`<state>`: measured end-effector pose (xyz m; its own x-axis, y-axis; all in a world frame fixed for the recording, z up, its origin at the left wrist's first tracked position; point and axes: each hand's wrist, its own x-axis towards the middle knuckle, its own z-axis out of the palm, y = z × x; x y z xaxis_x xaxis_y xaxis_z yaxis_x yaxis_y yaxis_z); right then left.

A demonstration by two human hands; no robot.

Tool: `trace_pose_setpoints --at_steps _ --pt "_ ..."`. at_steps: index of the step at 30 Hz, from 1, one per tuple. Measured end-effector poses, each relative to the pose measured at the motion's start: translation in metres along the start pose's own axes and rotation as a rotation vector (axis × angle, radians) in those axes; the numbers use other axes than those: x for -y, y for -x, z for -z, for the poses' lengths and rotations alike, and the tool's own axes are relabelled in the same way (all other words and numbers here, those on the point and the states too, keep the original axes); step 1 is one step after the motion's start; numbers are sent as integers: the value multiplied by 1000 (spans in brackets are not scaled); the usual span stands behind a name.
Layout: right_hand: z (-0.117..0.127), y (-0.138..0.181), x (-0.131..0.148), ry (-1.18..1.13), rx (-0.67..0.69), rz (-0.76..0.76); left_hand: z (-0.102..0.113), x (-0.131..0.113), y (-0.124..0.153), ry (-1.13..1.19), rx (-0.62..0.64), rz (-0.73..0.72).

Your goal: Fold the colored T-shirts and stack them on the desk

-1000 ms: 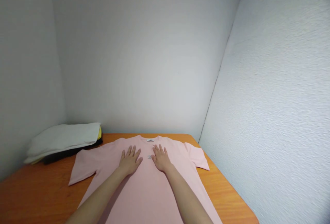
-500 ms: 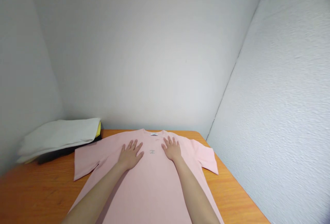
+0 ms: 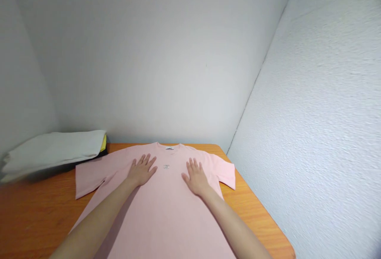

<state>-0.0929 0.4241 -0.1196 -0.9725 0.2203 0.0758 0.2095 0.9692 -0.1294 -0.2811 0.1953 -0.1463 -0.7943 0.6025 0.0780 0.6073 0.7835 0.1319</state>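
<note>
A pink short-sleeved T-shirt [image 3: 166,207] lies spread flat, front up, on an orange wooden table [image 3: 32,219], collar toward the far wall. A small emblem [image 3: 166,166] sits on its chest. My left hand [image 3: 141,170] rests palm down on the chest just left of the emblem, fingers stretched out. On the right side of the chest my right hand [image 3: 195,178] lies flat too, fingers spread. Neither hand holds anything.
A stack of folded clothes [image 3: 52,153], white on top with yellow and dark layers beneath, sits at the table's far left corner. Grey walls close in behind, left and right. The table's right edge [image 3: 262,219] runs close to the right wall.
My hands have slid apart across the shirt's chest; the right hand moved outward and back toward me. The head camera has shifted, so the stack and shirt sit differently in view.
</note>
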Motion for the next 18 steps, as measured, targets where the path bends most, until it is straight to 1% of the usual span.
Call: trace_pose_setpoints --at_steps 2,3,4,5,7,9,11,13,14,16,17,18 --pt "-3 41 24 -110 34 160 1 -1 1 -16 4 1" --pt "-4 61 32 -153 51 227 2 -2 1 -25 8 1" --pt "-5 80 36 -184 65 263 3 -2 2 -36 12 1" --pt "-4 96 35 -200 72 269 4 -2 3 -47 16 0" --pt "0 124 21 -198 65 188 6 -1 4 -71 23 -3" --pt "4 143 -4 -171 45 57 11 -2 5 -101 19 6" --pt "8 156 -32 -160 34 -19 19 -9 8 -137 -10 18" --pt "12 161 -58 -190 25 -52 30 -28 17 -173 -67 1" --pt "14 161 -70 -213 8 -81 36 -43 26 -184 -97 -25" --pt "21 155 -93 -246 -60 -188 44 -86 57 -158 -143 -123" --pt "25 149 -105 -247 -102 -253 45 -111 78 -110 -145 -188" --pt "31 141 -118 -241 -139 -310 43 -139 103 -19 -152 -286"
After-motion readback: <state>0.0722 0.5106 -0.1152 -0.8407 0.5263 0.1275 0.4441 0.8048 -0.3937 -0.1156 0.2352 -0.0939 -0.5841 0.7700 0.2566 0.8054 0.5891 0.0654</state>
